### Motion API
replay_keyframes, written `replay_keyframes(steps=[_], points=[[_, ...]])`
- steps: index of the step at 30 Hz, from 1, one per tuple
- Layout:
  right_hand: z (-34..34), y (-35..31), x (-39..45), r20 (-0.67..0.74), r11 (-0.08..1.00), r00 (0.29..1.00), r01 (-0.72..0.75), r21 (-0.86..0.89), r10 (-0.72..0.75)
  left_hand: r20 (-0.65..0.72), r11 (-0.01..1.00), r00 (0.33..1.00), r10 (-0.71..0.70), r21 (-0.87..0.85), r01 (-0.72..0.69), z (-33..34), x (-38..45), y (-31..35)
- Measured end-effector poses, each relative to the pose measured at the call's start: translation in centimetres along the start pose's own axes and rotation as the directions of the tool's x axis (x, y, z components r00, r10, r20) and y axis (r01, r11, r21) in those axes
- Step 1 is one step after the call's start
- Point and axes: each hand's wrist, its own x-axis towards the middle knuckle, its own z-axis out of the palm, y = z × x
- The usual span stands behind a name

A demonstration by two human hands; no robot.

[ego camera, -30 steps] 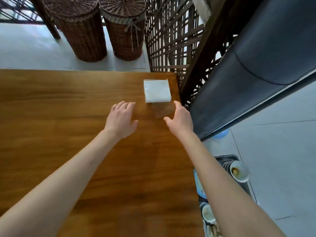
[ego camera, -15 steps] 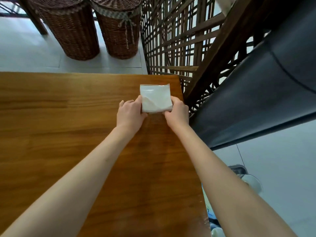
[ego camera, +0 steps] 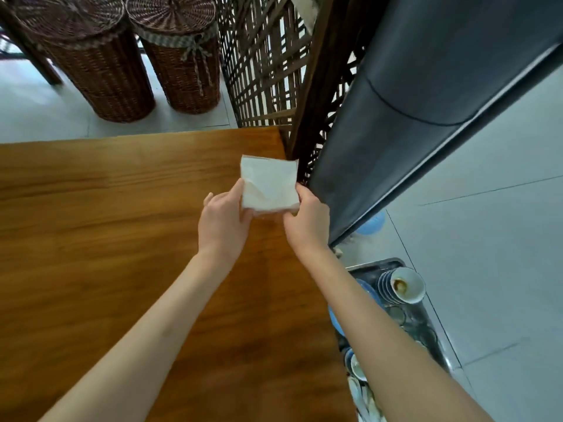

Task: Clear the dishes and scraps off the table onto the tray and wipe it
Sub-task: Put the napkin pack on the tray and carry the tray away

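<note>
A white square pack of paper napkins (ego camera: 269,184) is near the far right corner of the wooden table (ego camera: 106,223). My left hand (ego camera: 224,222) grips its left edge, thumb on top. My right hand (ego camera: 306,219) grips its right edge. The pack looks slightly lifted and tilted toward me. On the floor to the right, a dark metal tray (ego camera: 408,303) holds stacked blue-and-white bowls (ego camera: 402,284) and other used dishes; my right forearm hides part of it.
Two lidded wicker baskets (ego camera: 100,56) stand beyond the table's far edge. A wooden lattice screen (ego camera: 268,62) and a dark grey padded bench (ego camera: 426,86) close off the right side. Pale tiled floor (ego camera: 487,239) lies to the right.
Both hands reached forward from open over the table and closed on the two sides of the napkin pack, then drew it a little toward me and to the right.
</note>
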Motion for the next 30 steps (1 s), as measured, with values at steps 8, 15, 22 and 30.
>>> replay_keyframes(steps=[8,15,22,30], points=[[-7.9,3.2,-6.7,-0.004,1.000,1.000,-0.017,0.019,0.017,0.007,0.999,0.999,-0.033,0.015,0.033,1.4,-8.0,7.0],[-15.9,10.8,-10.7,0.076,0.999,0.997,0.004,-0.032,-0.001,0.001,0.991,0.992,-0.130,-0.038,0.129,6.3,-14.7,16.0],[-19.9,20.9,-11.7,0.177,0.990,0.983,0.072,-0.120,-0.050,0.021,0.950,0.955,-0.297,-0.095,0.298,16.5,-20.3,21.0],[-16.4,30.8,-10.6,0.358,0.971,0.932,0.043,-0.236,0.046,0.111,0.891,0.885,-0.453,0.016,0.454,26.5,-22.3,18.4]])
